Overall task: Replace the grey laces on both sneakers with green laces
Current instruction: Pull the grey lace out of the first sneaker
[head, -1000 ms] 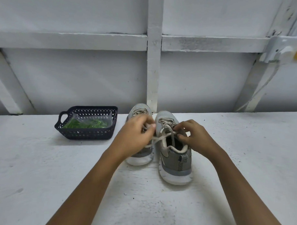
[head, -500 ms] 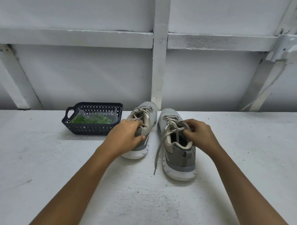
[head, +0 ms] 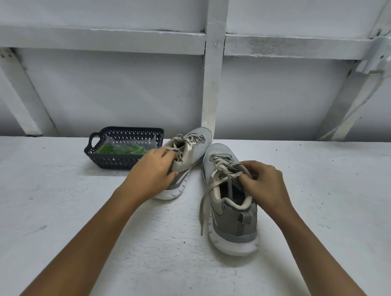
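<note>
left hand (head: 152, 171): fingers curled round heel collar of tilted left sneaker (head: 190, 147) | right hand (head: 264, 185): pinches loosened grey lace (head: 213, 186) atop right sneaker (head: 234, 215) | green laces (head: 119, 149): bagged in basket (head: 107, 162), just beside left sneaker | heel marking: unreadable

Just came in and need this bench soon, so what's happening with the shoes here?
A person is unlacing a pair of grey sneakers on the white table. The right hand pinches the grey lace near the top eyelets of the nearer sneaker, whose bow is undone, with one loose end trailing down to the table. The left hand grips the heel end of the other sneaker, which is laced in grey too. The green laces sit bagged in the dark basket to the left, untouched.
</note>
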Tool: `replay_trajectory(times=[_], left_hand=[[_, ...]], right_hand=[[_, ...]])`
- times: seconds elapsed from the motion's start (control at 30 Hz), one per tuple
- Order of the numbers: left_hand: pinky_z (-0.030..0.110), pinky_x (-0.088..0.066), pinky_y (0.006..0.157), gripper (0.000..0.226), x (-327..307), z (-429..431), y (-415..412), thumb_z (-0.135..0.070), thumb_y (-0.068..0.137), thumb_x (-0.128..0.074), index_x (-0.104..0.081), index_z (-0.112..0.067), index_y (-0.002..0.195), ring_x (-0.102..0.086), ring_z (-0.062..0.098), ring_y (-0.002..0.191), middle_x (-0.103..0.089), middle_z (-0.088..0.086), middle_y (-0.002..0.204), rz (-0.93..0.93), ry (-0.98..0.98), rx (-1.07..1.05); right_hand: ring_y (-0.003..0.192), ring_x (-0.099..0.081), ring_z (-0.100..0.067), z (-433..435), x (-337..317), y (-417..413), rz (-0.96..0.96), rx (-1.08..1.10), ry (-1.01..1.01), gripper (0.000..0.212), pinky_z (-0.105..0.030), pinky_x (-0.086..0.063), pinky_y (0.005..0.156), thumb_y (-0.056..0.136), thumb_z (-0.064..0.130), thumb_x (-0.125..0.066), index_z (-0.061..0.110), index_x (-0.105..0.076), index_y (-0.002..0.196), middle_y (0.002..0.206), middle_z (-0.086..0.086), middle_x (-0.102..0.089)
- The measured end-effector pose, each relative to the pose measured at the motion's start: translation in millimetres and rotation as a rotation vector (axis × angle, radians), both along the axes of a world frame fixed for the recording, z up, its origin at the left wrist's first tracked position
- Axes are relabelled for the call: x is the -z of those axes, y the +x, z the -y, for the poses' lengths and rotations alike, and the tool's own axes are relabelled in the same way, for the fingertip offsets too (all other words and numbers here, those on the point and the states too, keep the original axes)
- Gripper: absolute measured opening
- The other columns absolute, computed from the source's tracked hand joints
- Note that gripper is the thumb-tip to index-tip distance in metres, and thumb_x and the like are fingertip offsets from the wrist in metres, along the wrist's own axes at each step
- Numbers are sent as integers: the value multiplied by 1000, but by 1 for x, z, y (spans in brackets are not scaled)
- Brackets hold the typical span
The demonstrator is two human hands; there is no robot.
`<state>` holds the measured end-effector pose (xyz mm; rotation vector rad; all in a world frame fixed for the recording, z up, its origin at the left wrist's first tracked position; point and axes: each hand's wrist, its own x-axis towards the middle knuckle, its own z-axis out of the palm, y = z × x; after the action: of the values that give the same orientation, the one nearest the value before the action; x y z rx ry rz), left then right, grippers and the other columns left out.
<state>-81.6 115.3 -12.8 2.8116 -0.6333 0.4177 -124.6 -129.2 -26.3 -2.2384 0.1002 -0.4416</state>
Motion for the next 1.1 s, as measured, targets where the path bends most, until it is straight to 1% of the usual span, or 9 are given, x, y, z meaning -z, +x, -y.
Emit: replay_trajectory(times=[0.17, 0.3, 0.37, 0.5, 0.67, 0.8, 0.93, 1.0, 1.1], left_hand=[[40, -45, 90, 21, -6, 26, -24, -15, 89, -59, -63, -3, 105, -56, 27, 97, -60, 11, 102, 219, -227, 125], [31, -42, 89, 23, 6, 57, -41, -28, 92, -57, -59, -11, 108, -53, 15, 99, -58, 0, 103, -30, -340, 219], [24, -39, 83, 28, 13, 66, -42, -33, 89, -60, -53, -15, 109, -51, 12, 95, -53, -4, 100, -146, -399, 189], [22, -36, 72, 23, 18, 71, -40, -25, 88, -60, -45, -22, 104, -49, 10, 85, -47, -9, 86, -187, -517, 138], [18, -36, 79, 47, 17, 76, -37, -17, 84, -55, -42, -32, 127, -47, 5, 93, -43, -8, 103, -154, -539, 181], [25, -41, 87, 44, 15, 79, -36, -16, 82, -56, -49, -32, 123, -50, 7, 102, -44, -8, 113, -162, -602, 177], [21, -40, 86, 35, 13, 84, -33, -18, 84, -58, -56, -28, 118, -48, 5, 103, -43, -9, 114, -169, -579, 154], [25, -40, 93, 32, 11, 88, -31, -15, 84, -57, -59, -23, 114, -49, 11, 109, -44, -4, 115, -183, -564, 152], [36, -40, 97, 27, 11, 92, -27, -15, 84, -58, -63, -19, 110, -48, 21, 112, -44, 2, 115, -153, -495, 136]], right_hand=[[87, -64, -10, 1, 4, -3, -21, -3, 16, 28, -27, -51, 79, 80, 13, -60, 25, -71, 103, 88, 7, -70], [89, -64, -12, 7, 1, 0, -88, -101, -42, 37, -23, -48, 75, 82, 15, -62, 27, -62, 117, 100, 1, -68], [91, -64, -15, 9, -2, -2, -104, -163, -52, 41, -31, -53, 77, 84, 17, -62, 34, -52, 120, 107, 2, -63], [95, -60, -18, 13, -6, -3, -34, -263, -199, 30, -40, -53, 78, 81, 14, -67, 31, -55, 103, 110, 4, -55], [87, -57, -19, 6, -11, 3, 7, -234, -386, 6, -32, -47, 71, 83, 18, -65, 23, -62, 86, 105, 3, -53], [76, -61, -7, 4, -21, 4, 135, -136, 6, 19, -13, -44, 63, 83, 12, -62, 26, -53, 74, 84, 7, -61], [60, -60, -11, 3, -34, 10, 100, -39, 545, 15, -23, -47, 51, 89, 10, -53, 19, -51, 78, 65, 0, -63], [51, -59, -11, 5, -39, 14, 17, 3, 745, 14, -23, -46, 49, 93, 20, -49, 17, -52, 80, 53, 3, -60], [43, -57, -14, 11, -34, 19, -153, 67, 999, 31, -26, -45, 53, 96, 36, -42, 14, -54, 78, 48, 1, -56]])
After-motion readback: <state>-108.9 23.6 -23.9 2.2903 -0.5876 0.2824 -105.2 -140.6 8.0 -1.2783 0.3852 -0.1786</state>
